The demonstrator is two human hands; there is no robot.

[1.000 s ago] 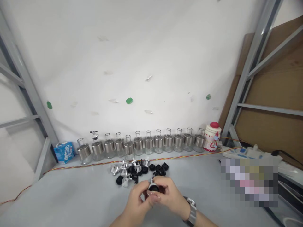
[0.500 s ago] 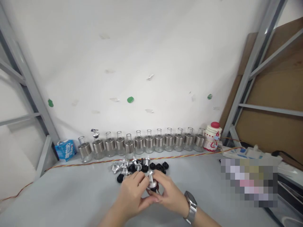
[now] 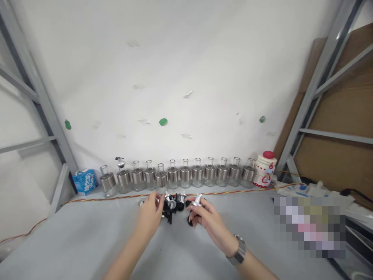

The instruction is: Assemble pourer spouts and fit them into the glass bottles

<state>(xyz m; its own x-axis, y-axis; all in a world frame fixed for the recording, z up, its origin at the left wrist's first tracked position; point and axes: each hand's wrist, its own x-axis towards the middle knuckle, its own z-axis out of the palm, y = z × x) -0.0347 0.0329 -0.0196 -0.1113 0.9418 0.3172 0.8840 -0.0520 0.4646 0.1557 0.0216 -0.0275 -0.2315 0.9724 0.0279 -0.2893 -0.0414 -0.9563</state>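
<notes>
My right hand (image 3: 211, 219) is closed on a silver pourer spout (image 3: 197, 200), pinched by its disc with the stem pointing up. A round black stopper (image 3: 190, 221) shows beside the lower fingers; whether they hold it I cannot tell. My left hand (image 3: 150, 212) reaches into the left side of the pile, its fingers curled and their tips partly hidden. What lies in them I cannot make out. Between the hands are several silver spouts (image 3: 171, 203), black stoppers (image 3: 180, 206) and thin black pieces (image 3: 169, 217).
Several glass bottles with steel sleeves (image 3: 185, 172) line the wall; one near the left carries a pourer (image 3: 120, 162). A blue carton (image 3: 84, 182) stands at the left end, a red-lidded white jar (image 3: 264, 171) at the right. A twisted red-yellow wire (image 3: 116, 198) crosses the table.
My hands were together around a silver spout with a black stopper. They have parted: the left moved left and forward to the pile, the right moved right and forward, holding a spout.
</notes>
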